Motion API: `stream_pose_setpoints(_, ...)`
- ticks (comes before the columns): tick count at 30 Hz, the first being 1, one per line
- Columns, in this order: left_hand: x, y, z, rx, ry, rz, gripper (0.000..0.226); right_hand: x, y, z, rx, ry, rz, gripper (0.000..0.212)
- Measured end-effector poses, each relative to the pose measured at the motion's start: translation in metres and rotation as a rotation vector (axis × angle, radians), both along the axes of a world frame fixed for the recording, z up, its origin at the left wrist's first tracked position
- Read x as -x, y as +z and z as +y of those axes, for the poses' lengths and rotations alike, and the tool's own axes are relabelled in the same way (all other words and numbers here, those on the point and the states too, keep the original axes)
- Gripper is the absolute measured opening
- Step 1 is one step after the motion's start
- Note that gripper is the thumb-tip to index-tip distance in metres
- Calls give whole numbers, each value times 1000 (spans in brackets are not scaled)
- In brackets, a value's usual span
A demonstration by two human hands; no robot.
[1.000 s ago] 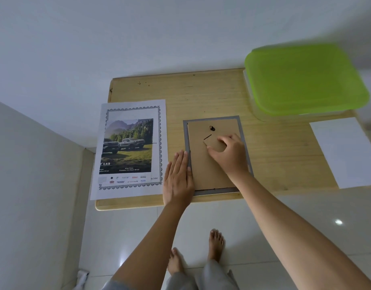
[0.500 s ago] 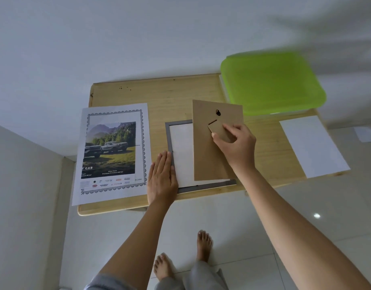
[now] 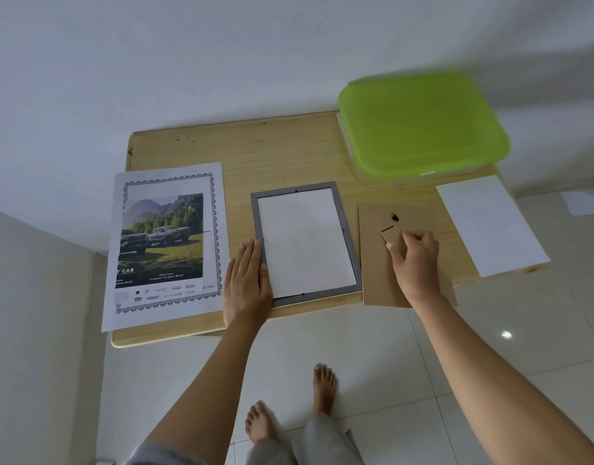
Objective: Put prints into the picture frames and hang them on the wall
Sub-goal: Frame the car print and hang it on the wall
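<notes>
Left hand [image 3: 247,283] flat on frame [image 3: 351,245]; right grip [image 3: 416,260] tight on backing board tab [image 3: 391,235], blank sheet [image 3: 490,226] beside

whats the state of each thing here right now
grey picture frame: face down, back open, white sheet inside
brown cardboard backing board: off the frame, beside it
truck print on paper: face up, unframed
green-lidded plastic box: closed
left hand: flat on frame's edge
right hand: pinching backing board's flap

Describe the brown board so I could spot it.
Find the wooden table. Right of the grey picture frame is the brown board, its flap pinched by the right hand. Unlike the white sheet beside it, it is cardboard with a black hook.
</notes>
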State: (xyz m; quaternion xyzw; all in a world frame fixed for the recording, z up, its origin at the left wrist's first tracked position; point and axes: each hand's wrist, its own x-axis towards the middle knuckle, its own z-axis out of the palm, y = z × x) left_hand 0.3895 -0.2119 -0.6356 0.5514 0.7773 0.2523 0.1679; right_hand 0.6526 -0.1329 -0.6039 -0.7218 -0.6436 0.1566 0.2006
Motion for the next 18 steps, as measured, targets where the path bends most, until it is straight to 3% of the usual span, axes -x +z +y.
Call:
stream_pose_setpoints(11, 0, 2, 0, -28, 37, -71, 45, 6, 3, 26, 34, 77, 3, 40)
stream_pose_setpoints(15, -2, 4, 1, -38, 46, -73, 49, 32, 10, 23, -89, 263, 27, 34)
stream_pose_setpoints(18, -2, 3, 0, -31, 48, -56, 49, 60, 13, 29, -24, 387, 55, 42)
